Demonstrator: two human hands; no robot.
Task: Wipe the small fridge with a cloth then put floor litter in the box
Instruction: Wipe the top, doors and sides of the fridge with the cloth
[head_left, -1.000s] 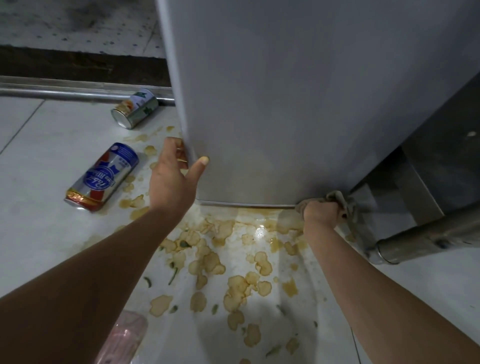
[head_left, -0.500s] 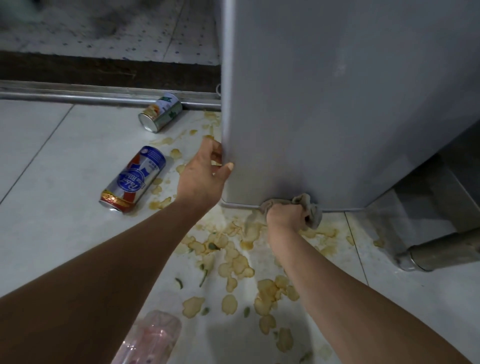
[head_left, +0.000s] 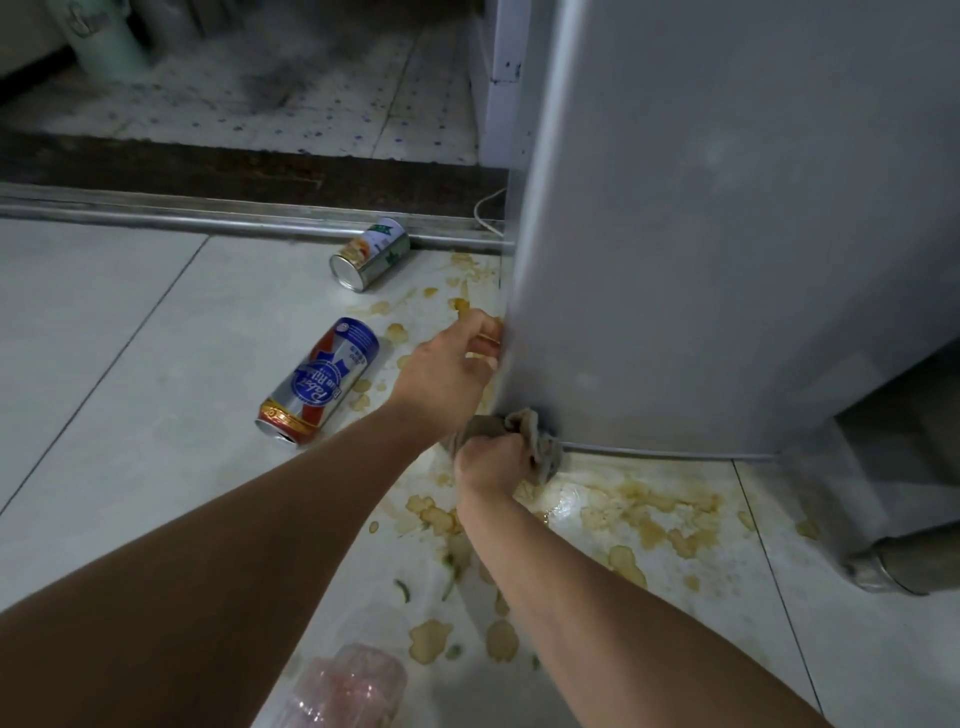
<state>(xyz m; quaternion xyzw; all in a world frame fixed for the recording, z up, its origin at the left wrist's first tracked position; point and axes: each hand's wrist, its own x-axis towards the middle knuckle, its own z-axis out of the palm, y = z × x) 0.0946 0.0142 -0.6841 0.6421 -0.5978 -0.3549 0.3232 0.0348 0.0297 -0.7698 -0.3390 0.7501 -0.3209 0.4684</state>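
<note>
Closest in, at the bottom edge, one clear pinkish plastic bottle (head_left: 358, 683) lies on the pale tiled floor (head_left: 130, 374), blurred. Both bare forearms reach out over a spill: tan puddle blotches (head_left: 649, 514) spread across the tiles, too many to count, with a few green scraps among them.

The right hand (head_left: 491, 460) is fisted tight round one grey-brown cloth (head_left: 540, 447), bunched and pressed at the bottom left corner of the small grey fridge (head_left: 727, 234), right where the cabinet meets the floor. Just above it, the left hand (head_left: 447, 376) has its fingers curled on the fridge's left edge, steadying it.

Left of the hands, two cans on their sides, well apart from each other: one blue, white and red Pabst Blue Ribbon can (head_left: 319, 382), and farther back one smaller green and white tin (head_left: 370, 253) lying just beside a metal door track (head_left: 156, 221).

On the right, a dull metal tube end (head_left: 904, 564) pokes in beside the fridge. A white cord (head_left: 488, 213) curls at the fridge's back corner. Beyond the track: a dark strip, then a grimy speckled floor (head_left: 291, 93).
</note>
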